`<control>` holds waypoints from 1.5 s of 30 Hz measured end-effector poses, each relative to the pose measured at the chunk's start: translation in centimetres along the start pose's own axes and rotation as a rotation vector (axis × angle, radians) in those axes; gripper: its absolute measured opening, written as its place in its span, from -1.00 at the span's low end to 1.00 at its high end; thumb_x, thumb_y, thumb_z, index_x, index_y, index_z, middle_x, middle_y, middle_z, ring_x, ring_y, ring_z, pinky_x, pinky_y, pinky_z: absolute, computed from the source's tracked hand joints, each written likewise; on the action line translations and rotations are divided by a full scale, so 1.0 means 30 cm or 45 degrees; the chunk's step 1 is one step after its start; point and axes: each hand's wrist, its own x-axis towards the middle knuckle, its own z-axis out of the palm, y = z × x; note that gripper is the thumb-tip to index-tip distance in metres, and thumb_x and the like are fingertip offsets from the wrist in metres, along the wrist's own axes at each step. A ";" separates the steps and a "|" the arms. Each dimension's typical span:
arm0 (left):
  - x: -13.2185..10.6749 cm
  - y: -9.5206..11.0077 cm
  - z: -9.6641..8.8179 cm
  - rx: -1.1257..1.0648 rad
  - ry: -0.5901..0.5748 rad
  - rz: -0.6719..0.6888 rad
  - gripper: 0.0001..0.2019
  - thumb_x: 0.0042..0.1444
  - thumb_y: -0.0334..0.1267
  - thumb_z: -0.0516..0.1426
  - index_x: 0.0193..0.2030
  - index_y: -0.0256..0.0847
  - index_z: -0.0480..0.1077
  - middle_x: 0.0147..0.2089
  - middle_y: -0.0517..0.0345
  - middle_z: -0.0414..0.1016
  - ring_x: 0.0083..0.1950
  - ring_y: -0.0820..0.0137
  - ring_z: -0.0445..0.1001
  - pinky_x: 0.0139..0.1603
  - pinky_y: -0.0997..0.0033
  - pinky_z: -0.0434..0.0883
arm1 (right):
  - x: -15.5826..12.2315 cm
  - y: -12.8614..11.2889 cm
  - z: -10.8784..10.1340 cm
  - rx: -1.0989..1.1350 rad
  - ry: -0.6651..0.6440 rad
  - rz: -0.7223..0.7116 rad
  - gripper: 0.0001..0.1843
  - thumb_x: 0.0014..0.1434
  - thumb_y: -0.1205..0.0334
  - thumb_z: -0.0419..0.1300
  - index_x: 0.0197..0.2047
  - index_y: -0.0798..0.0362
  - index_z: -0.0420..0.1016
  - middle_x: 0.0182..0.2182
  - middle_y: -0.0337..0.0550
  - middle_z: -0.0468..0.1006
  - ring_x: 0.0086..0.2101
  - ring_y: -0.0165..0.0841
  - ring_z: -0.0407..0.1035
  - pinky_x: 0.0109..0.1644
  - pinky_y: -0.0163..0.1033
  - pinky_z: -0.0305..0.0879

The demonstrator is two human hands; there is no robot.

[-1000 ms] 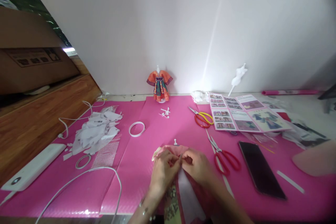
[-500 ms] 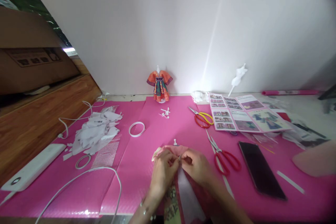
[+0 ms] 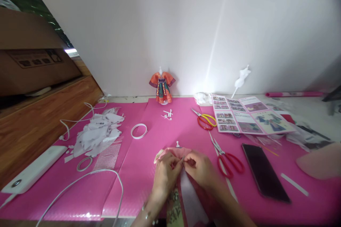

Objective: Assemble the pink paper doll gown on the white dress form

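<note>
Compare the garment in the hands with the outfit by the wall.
The held garment shows pink, lilac and pale green; the displayed outfit, orange, teal and purple. The held garment is pinched by the left hand and right hand; the displayed outfit stands upright, untouched. Both are multicoloured.

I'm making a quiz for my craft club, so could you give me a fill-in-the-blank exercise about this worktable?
The left hand and right hand pinch at the cloth, and the dark phone lies to their ____.
The scissors nearest the phone have handles coloured ____.
The dressed mannequin has wide sleeves that are mainly ____.
Missing words: right; red; orange.
</note>
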 end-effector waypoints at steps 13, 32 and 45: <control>0.002 0.003 -0.001 -0.024 -0.039 -0.034 -0.76 0.10 -0.32 0.12 -0.58 -0.19 0.46 -0.48 0.17 0.44 -0.37 0.37 0.40 -0.31 0.36 0.26 | 0.002 -0.005 0.000 -0.014 -0.016 0.033 -0.85 0.04 0.44 0.12 -0.41 0.07 0.50 -0.45 -0.18 0.55 -0.43 -0.37 0.38 -0.35 -0.34 0.17; -0.013 0.006 -0.024 0.112 -0.047 0.057 -0.83 0.15 -0.21 0.17 -0.44 -0.15 0.48 -0.38 0.17 0.51 -0.29 0.31 0.41 -0.22 0.31 0.26 | 0.031 0.083 0.002 -0.045 -0.097 -0.058 -0.87 0.26 0.29 0.11 -0.26 0.06 0.50 -0.32 -0.15 0.57 -0.31 -0.33 0.41 -0.25 -0.30 0.19; -0.003 -0.003 -0.020 0.107 -0.016 0.027 -0.85 0.02 -0.39 0.12 -0.54 -0.17 0.35 -0.42 0.19 0.47 -0.31 0.33 0.39 -0.23 0.34 0.24 | 0.040 0.079 0.014 -0.170 -0.143 -0.113 -0.81 0.34 0.30 0.01 -0.28 0.03 0.39 -0.31 -0.16 0.51 -0.29 -0.33 0.36 -0.22 -0.30 0.12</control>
